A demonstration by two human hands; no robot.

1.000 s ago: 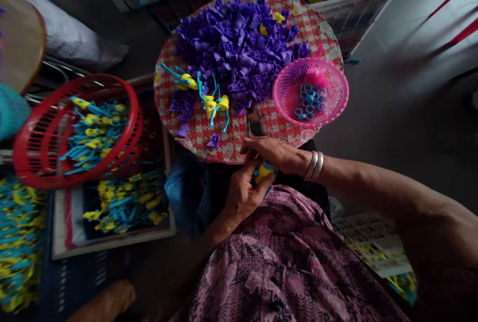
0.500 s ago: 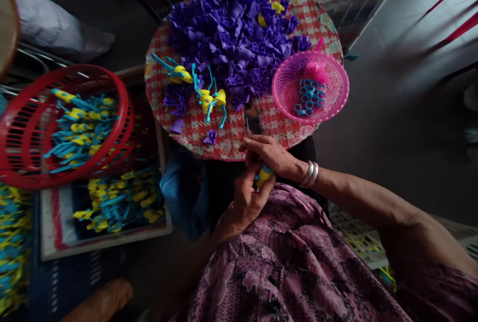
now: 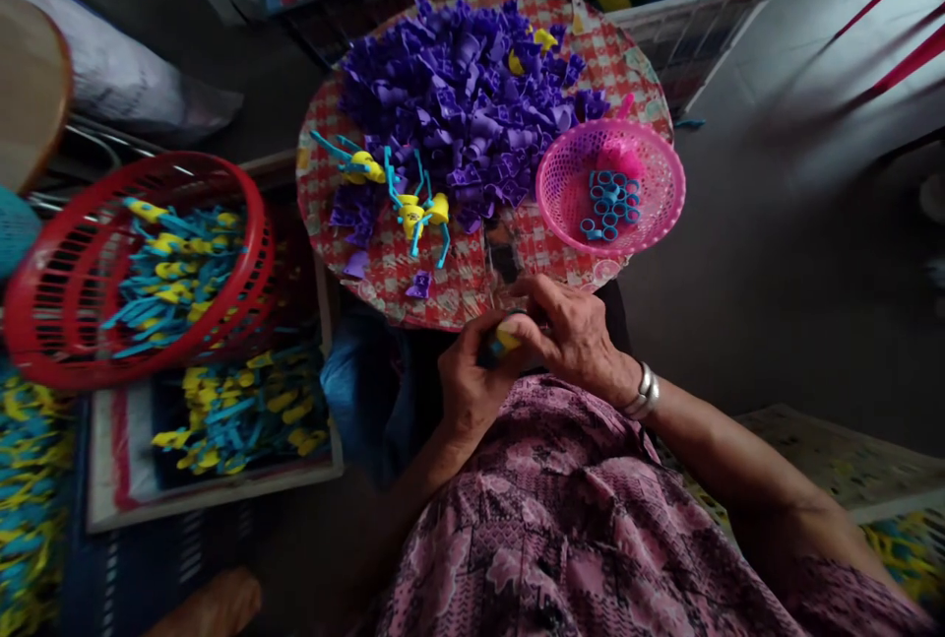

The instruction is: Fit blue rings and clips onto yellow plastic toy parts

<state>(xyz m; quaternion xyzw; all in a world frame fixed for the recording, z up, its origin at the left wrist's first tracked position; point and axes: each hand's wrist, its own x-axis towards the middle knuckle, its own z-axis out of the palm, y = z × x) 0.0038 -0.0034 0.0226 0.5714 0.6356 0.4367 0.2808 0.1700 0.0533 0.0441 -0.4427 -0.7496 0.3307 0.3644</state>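
My left hand [image 3: 469, 381] and my right hand [image 3: 568, 334] meet just below the near edge of a round checked tray [image 3: 472, 273], both closed around a small yellow and blue plastic piece [image 3: 504, 339]. The right fingers press on its top; the left fingers wrap it from below. On the tray lies a heap of purple plastic parts [image 3: 465, 105], a few yellow and blue assembled pieces [image 3: 417, 209], and a pink basket [image 3: 609, 186] holding several blue rings [image 3: 609, 204].
A red basket [image 3: 44, 322] at left holds yellow and blue assembled pieces. More of them fill a box [image 3: 221, 479] below it. White crates [image 3: 694, 22] stand behind the tray, another crate [image 3: 849, 470] at right. Bare grey floor at right.
My right hand has slid down over the yellow piece, covering most of it, and both hands have shifted slightly left. The view has tilted a little.
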